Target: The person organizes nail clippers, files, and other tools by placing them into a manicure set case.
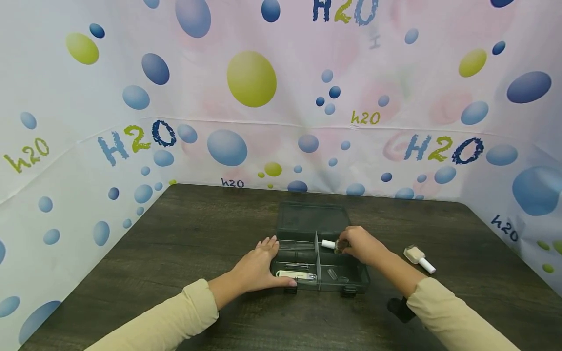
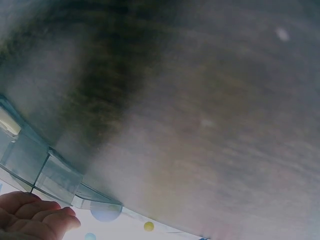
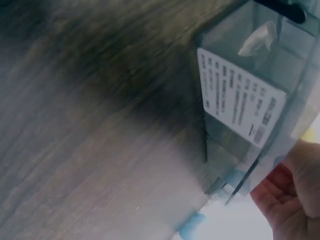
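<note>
A dark translucent divided box point(image 1: 366, 282) stands on the table with its lid point(image 1: 312, 218) tipped back. My left hand point(image 1: 260, 265) rests along the box's left side, fingers extended toward the back and thumb at the front edge. With my right hand point(image 1: 361, 243) I pinch a nail polish bottle point(image 1: 329, 244) by its glass end, its white cap pointing left, in the back right compartment. A nail clipper point(image 1: 296, 276) and thin metal tools point(image 1: 297, 265) lie front left. Slender tools point(image 1: 296, 247) lie back left. Small clear pieces point(image 1: 332, 274) sit front right.
Right of the box, a second nail polish bottle point(image 1: 414, 254) with cream polish and a white cap lies on the dark wooden table point(image 1: 210, 229). A black object point(image 1: 400, 309) is partly behind the right sleeve. A printed curtain point(image 1: 272, 126) surrounds the table's back and sides.
</note>
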`<state>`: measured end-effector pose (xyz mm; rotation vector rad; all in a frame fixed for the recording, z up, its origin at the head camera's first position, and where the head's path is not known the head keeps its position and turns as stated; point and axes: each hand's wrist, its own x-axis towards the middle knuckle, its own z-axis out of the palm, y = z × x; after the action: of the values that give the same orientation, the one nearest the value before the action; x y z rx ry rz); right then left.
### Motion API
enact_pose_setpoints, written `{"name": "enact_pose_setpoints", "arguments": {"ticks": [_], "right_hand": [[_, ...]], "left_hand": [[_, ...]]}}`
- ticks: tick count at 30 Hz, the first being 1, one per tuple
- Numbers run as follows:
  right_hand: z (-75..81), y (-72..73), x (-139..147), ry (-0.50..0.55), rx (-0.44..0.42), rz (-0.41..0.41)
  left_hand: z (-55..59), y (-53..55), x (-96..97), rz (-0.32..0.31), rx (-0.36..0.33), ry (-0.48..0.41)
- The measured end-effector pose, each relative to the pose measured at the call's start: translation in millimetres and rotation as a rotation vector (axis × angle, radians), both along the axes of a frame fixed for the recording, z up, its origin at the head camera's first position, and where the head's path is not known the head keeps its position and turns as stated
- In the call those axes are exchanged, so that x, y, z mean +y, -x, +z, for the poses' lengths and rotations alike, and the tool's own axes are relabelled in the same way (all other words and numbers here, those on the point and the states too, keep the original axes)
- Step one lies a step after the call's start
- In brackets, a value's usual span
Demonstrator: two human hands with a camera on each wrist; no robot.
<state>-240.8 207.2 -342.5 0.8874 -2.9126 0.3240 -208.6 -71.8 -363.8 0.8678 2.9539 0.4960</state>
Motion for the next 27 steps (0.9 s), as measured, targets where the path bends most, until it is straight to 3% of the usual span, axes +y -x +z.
{"name": "enact_pose_setpoints", "arguments": {"ticks": [8,27], "right_hand": [[4.0,-9.9,13,0.137,0.099,0.000],[7.8,-39.1,52,0.222,0.197,-0.141]], "left_hand": [[-0.5,0.2,0.1,-0.006,-0.002,-0.007],[-0.2,0.3,-0.5,-0.008,-0.009,-0.012]]}}
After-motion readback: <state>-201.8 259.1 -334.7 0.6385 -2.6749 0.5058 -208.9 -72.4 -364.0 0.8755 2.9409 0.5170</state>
